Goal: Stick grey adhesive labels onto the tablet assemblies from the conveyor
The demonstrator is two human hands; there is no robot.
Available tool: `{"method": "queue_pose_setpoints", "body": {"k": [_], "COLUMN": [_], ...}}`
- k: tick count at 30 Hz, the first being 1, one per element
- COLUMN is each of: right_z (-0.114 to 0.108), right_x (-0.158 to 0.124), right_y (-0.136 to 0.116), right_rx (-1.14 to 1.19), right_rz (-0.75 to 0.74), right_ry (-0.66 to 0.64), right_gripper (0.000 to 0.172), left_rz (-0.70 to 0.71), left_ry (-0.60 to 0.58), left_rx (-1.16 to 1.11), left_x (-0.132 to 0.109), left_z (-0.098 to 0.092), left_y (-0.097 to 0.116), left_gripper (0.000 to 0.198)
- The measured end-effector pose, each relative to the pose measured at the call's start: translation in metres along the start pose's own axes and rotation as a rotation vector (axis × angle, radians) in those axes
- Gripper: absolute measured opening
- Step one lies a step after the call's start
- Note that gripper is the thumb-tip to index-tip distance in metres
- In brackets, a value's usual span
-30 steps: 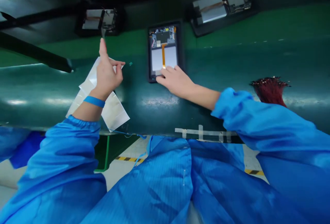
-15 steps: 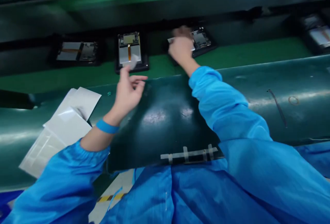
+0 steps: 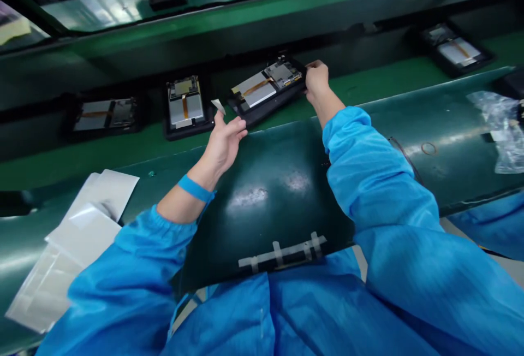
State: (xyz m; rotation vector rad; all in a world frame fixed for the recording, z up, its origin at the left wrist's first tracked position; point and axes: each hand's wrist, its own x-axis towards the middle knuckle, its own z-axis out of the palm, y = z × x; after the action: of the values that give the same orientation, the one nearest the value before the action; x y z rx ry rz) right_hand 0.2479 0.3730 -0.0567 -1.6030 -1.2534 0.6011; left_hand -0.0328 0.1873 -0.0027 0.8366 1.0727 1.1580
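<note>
My right hand (image 3: 317,80) grips the far right edge of a black-framed open tablet (image 3: 266,91), which lies askew on the green belt and shows a silver panel and an orange ribbon cable. My left hand (image 3: 221,146) is raised just left of that tablet, its fingers apart. A small white film scrap (image 3: 218,106) sits right at its upraised fingertip, but I cannot tell whether it is held. Another open tablet in a black frame (image 3: 185,106) lies close beyond that fingertip.
More framed tablets (image 3: 104,114) (image 3: 452,50) lie along the green belt (image 3: 368,85). A taped black mat (image 3: 270,203) lies under my forearms. White sheets (image 3: 98,197) rest on the teal bench at left, and a clear plastic bag (image 3: 499,132) at right.
My view has swung and shifted. My right hand now grips the tablet's edge, and the tablet sits turned at an angle. My left hand has moved to the gap between the tablets.
</note>
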Motion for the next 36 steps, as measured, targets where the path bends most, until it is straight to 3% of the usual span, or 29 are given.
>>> {"method": "queue_pose_setpoints", "body": {"k": [4, 8, 9, 11, 13, 15, 17, 19, 21, 24, 26, 28, 32, 34, 36], "right_z": [0.000, 0.017, 0.023, 0.033, 0.039, 0.036, 0.023, 0.001, -0.026, -0.059, -0.072, -0.077, -0.078, -0.079, -0.080], "right_x": [-0.039, -0.118, -0.139, -0.176, -0.204, -0.224, -0.243, -0.269, -0.302, -0.355, -0.383, -0.402, -0.418, -0.420, -0.422], "right_y": [-0.034, -0.070, -0.077, -0.087, -0.094, -0.101, -0.108, -0.114, -0.119, -0.124, -0.126, -0.130, -0.136, -0.134, -0.128], "right_rx": [0.240, 0.251, 0.212, 0.096, -0.054, -0.233, -0.377, -0.386, -0.226, 0.095, 0.197, 0.188, 0.068, 0.038, 0.038], "right_rz": [0.231, 0.245, 0.239, 0.172, 0.024, -0.216, -0.478, -0.623, -0.555, -0.217, -0.035, 0.026, -0.018, -0.003, 0.069], "right_ry": [-0.099, -0.444, -0.535, -0.684, -0.794, -0.825, -0.762, -0.691, -0.772, -1.059, -1.107, -1.046, -0.875, -0.783, -0.741], "right_gripper": [0.015, 0.019, 0.020, 0.023, 0.023, 0.019, 0.014, 0.013, 0.015, 0.029, 0.033, 0.031, 0.011, 0.014, 0.015], "left_rz": [-0.070, -0.060, -0.067, -0.043, 0.017, 0.065, 0.052, 0.030, 0.045, 0.203, 0.320, 0.391, 0.436, 0.446, 0.473], "left_ry": [-0.221, -0.523, -0.543, -0.458, -0.263, -0.090, -0.010, -0.012, -0.042, -0.096, -0.146, -0.202, -0.300, -0.267, -0.162], "left_rx": [-0.085, -0.081, -0.059, 0.005, 0.066, 0.075, 0.047, 0.023, 0.060, 0.270, 0.450, 0.581, 0.684, 0.737, 0.807], "left_x": [-0.117, -0.238, -0.260, -0.290, -0.301, -0.301, -0.296, -0.293, -0.291, -0.289, -0.286, -0.282, -0.279, -0.281, -0.284], "left_z": [-0.014, -0.041, -0.048, -0.062, -0.074, -0.082, -0.085, -0.086, -0.087, -0.091, -0.094, -0.096, -0.098, -0.103, -0.110], "left_y": [0.002, -0.008, -0.012, -0.019, -0.027, -0.036, -0.045, -0.052, -0.056, -0.057, -0.054, -0.049, -0.044, -0.048, -0.055], "left_gripper": [0.111, 0.081, 0.077, 0.074, 0.070, 0.056, 0.039, 0.030, 0.029, 0.031, 0.030, 0.028, 0.032, 0.047, 0.060]}}
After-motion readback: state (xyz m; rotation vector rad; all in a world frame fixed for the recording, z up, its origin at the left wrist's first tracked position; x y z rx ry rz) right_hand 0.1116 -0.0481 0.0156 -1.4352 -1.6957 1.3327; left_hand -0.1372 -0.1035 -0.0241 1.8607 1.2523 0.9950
